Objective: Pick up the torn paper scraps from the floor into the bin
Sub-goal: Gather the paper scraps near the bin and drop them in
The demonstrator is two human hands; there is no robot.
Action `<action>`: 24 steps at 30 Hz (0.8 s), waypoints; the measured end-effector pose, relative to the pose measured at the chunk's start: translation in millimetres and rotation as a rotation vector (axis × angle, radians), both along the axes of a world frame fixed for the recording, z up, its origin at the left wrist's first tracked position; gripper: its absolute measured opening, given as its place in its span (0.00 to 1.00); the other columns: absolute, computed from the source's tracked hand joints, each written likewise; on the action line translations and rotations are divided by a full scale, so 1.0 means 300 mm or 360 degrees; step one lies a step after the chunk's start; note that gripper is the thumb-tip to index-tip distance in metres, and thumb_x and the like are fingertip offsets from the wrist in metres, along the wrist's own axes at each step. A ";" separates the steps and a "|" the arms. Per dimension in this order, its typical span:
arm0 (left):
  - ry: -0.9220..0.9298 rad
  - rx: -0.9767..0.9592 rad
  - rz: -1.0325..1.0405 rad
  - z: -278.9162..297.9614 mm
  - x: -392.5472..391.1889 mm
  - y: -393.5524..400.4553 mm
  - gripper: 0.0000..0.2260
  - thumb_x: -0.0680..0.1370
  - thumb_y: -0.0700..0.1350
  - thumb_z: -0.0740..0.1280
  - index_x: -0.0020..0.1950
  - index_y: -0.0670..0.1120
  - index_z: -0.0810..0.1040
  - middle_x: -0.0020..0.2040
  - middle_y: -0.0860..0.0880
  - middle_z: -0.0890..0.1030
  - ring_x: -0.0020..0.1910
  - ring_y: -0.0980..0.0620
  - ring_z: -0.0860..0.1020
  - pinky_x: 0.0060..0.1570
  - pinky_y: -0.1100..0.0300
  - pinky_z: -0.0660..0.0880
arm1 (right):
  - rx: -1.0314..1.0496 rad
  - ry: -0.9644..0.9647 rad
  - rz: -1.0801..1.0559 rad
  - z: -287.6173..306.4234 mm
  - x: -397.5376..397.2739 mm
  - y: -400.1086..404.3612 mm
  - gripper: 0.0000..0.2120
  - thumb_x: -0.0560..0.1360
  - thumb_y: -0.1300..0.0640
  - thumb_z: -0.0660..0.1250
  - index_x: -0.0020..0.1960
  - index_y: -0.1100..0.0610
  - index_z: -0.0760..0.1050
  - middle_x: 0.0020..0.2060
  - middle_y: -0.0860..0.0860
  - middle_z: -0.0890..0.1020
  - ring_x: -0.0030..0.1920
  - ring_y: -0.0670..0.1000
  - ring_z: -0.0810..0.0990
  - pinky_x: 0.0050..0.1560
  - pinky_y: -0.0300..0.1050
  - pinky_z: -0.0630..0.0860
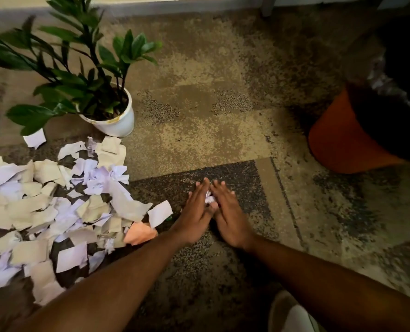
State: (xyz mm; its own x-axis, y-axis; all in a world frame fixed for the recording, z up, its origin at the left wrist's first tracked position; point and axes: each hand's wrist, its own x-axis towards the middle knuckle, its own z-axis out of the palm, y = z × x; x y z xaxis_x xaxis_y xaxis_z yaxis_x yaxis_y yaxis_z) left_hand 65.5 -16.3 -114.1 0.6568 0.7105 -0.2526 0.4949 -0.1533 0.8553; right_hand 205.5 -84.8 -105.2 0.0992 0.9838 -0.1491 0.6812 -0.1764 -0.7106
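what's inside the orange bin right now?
The orange bin has a dark liner over its rim. Its inside is black shadow and runs off the frame, so any scraps in it cannot be seen. One white scrap sits between the hands.

Floor: rough, speckled matt carpet (199,130). Paper scraps (55,207): matt, creased, torn edges, white and beige. Plant pot (117,125): smooth glossy white, stained rim. Bin (343,140): smooth orange plastic with dark crinkled liner (395,92).

Two hands — left hand (194,218), right hand (228,218) — one small scrap (209,199) pressed between them; one bin (347,137), one potted plant (112,116), many paper scraps (55,212) left of the grip — too many to count.
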 end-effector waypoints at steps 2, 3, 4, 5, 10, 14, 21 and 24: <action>-0.0053 -0.0027 0.0022 0.024 -0.033 0.016 0.35 0.79 0.66 0.51 0.81 0.52 0.48 0.81 0.55 0.48 0.79 0.60 0.43 0.78 0.50 0.49 | 0.0096 0.0128 -0.0003 0.034 0.017 -0.006 0.28 0.84 0.43 0.54 0.79 0.55 0.63 0.79 0.52 0.64 0.79 0.50 0.61 0.77 0.55 0.63; -0.0014 0.0051 0.0005 0.040 -0.062 0.033 0.36 0.78 0.69 0.52 0.81 0.52 0.48 0.81 0.53 0.50 0.79 0.58 0.45 0.78 0.49 0.52 | 0.0143 0.0079 -0.0029 0.054 0.039 -0.009 0.28 0.82 0.41 0.58 0.78 0.54 0.65 0.77 0.51 0.67 0.77 0.50 0.64 0.75 0.55 0.66; 0.0101 0.0190 -0.0057 0.061 -0.096 0.058 0.38 0.77 0.70 0.53 0.81 0.53 0.49 0.81 0.52 0.52 0.79 0.55 0.48 0.77 0.47 0.54 | 0.0148 -0.0051 -0.0047 0.074 0.066 -0.007 0.31 0.80 0.37 0.62 0.77 0.53 0.65 0.75 0.50 0.68 0.75 0.50 0.66 0.73 0.55 0.69; 0.0281 0.0351 -0.0157 0.082 -0.129 0.084 0.40 0.75 0.71 0.56 0.81 0.53 0.49 0.80 0.51 0.54 0.79 0.52 0.51 0.75 0.45 0.57 | 0.0086 -0.0229 -0.0047 0.097 0.096 -0.007 0.37 0.76 0.31 0.64 0.77 0.51 0.64 0.73 0.50 0.69 0.73 0.51 0.68 0.71 0.55 0.70; 0.0764 0.0520 -0.0476 0.117 -0.176 0.163 0.50 0.69 0.63 0.74 0.80 0.52 0.48 0.71 0.47 0.60 0.70 0.45 0.65 0.67 0.48 0.67 | -0.0679 -0.0594 0.0178 0.144 0.180 -0.005 0.70 0.51 0.18 0.71 0.82 0.45 0.45 0.74 0.56 0.59 0.71 0.60 0.69 0.65 0.56 0.75; 0.0593 0.0232 -0.0371 0.083 -0.104 0.126 0.46 0.71 0.47 0.77 0.80 0.51 0.51 0.70 0.47 0.61 0.68 0.44 0.71 0.65 0.49 0.71 | -0.0728 -0.0516 0.0180 0.120 0.110 0.034 0.69 0.55 0.36 0.84 0.82 0.48 0.46 0.73 0.58 0.57 0.68 0.64 0.74 0.65 0.56 0.76; 0.0406 0.0053 -0.0035 0.090 -0.051 0.099 0.32 0.69 0.31 0.73 0.71 0.46 0.70 0.58 0.48 0.69 0.52 0.48 0.77 0.51 0.62 0.73 | -0.0485 -0.0392 0.0118 0.122 0.024 0.118 0.47 0.60 0.50 0.85 0.73 0.53 0.66 0.65 0.56 0.64 0.58 0.60 0.79 0.59 0.50 0.76; 0.0360 0.0069 -0.0007 0.088 -0.073 0.127 0.25 0.68 0.28 0.69 0.63 0.44 0.78 0.50 0.48 0.76 0.44 0.50 0.77 0.43 0.64 0.71 | -0.0454 -0.0402 0.0169 0.122 0.010 0.132 0.45 0.60 0.45 0.84 0.70 0.55 0.67 0.63 0.56 0.64 0.59 0.60 0.77 0.60 0.51 0.77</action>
State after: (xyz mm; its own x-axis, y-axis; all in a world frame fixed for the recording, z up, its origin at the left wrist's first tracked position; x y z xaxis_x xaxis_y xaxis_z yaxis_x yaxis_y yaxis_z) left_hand 43.5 22.0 -87.7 0.5901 0.7212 -0.3628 0.6723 -0.1902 0.7154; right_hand 208.5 -45.2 -68.7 0.0680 0.9131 -0.4020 0.8534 -0.2619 -0.4506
